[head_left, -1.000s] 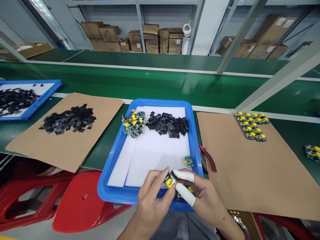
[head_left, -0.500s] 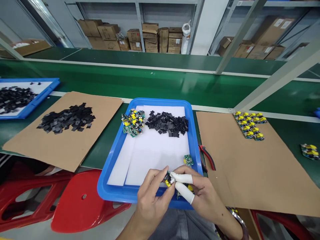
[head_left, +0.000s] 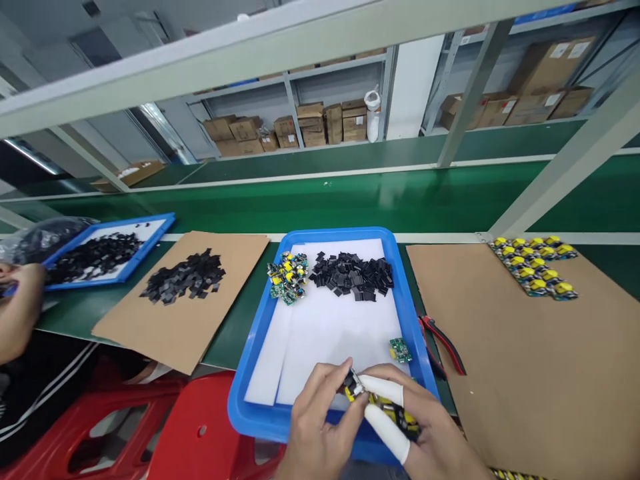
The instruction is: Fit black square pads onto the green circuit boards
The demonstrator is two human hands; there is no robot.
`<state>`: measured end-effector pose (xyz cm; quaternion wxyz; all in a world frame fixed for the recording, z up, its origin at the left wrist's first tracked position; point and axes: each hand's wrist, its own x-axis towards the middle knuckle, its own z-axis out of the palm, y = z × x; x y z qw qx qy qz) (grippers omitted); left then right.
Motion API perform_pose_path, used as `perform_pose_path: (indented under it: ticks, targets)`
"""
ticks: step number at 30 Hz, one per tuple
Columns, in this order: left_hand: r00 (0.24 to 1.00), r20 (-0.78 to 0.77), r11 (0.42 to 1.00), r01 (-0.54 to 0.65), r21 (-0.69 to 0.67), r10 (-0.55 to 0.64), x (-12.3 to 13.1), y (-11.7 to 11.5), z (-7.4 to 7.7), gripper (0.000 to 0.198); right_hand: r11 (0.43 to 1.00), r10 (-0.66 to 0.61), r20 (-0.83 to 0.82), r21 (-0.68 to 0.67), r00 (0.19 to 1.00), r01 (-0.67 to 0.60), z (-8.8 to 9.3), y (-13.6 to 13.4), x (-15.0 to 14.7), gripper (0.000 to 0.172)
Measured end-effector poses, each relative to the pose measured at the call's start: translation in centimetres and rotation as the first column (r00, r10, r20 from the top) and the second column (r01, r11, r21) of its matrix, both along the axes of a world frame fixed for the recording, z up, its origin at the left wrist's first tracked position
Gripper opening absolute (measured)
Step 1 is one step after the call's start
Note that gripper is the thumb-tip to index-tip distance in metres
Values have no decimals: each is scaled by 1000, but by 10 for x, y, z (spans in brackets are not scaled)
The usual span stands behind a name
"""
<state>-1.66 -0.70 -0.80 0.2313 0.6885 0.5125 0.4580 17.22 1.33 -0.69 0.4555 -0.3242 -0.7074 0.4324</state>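
Observation:
Over the near right part of the blue tray, my left hand pinches a small circuit board with a yellow part between thumb and fingertips. My right hand, with white finger cots on thumb and forefinger, grips the same board from the other side. Several more boards with yellow parts show beneath the right fingers; whether that hand holds them I cannot tell. In the tray, a single green board lies beyond my right hand. A heap of boards and a pile of black rectangular pieces occupy its far end.
Red-handled pliers lie right of the tray. Rows of boards stand on the right cardboard. Left are cardboard with black pieces, another blue tray, and another person's arm. A red stool stands below.
The view has tilted up and swung left, bringing another person's arm and an overhead beam into sight. Both hands still hold the board over the tray's near edge.

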Motion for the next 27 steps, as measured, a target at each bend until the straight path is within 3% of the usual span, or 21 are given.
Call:
perform_pose_path:
  ticks: [2, 4, 8, 12, 15, 17, 18, 20, 23, 27]
  targets:
    - [976, -217, 1000, 18, -24, -23, -26, 19, 5, 42, 999, -52, 55, 15, 997, 51, -8, -2, 8, 50]
    - [865, -498, 996, -83, -27, 58, -59, 46, 9, 33, 986, -169, 116, 23, 979, 168, -16, -4, 17, 51]
    - [739, -642, 964, -267, 3, 206, -114, 98, 10, 38, 958, -287, 152, 74, 946, 278, -27, -4, 34, 41]
    - [662, -707, 944, -328, 24, 248, -130, 113, 9, 49, 953, -300, 206, 110, 931, 283, -30, -1, 51, 38]
    - [627, -718, 929, -363, 76, 304, -123, 101, 13, 46, 920, -391, 232, 121, 891, 373, -26, 4, 64, 34]
    - [664, -681, 940, -322, 112, 308, -109, 84, 15, 42, 901, -431, 248, 172, 868, 398, -22, 13, 71, 33]
    - [712, -650, 959, -261, 105, 265, -98, 74, 15, 41, 898, -434, 265, 206, 861, 389, -19, 20, 73, 32]
    - [833, -553, 999, -36, 3, 32, -69, 53, 13, 42, 908, -401, 332, 269, 854, 322, -13, 39, 73, 30]
    - [847, -445, 956, 231, -182, -290, -26, 28, 7, 51, 930, -318, 535, 335, 783, 149, -4, 75, 61, 28]
    - [869, -331, 923, 301, -239, -368, -5, 19, -2, 44, 945, -236, 721, 325, 652, -17, 5, 120, 31, 36]
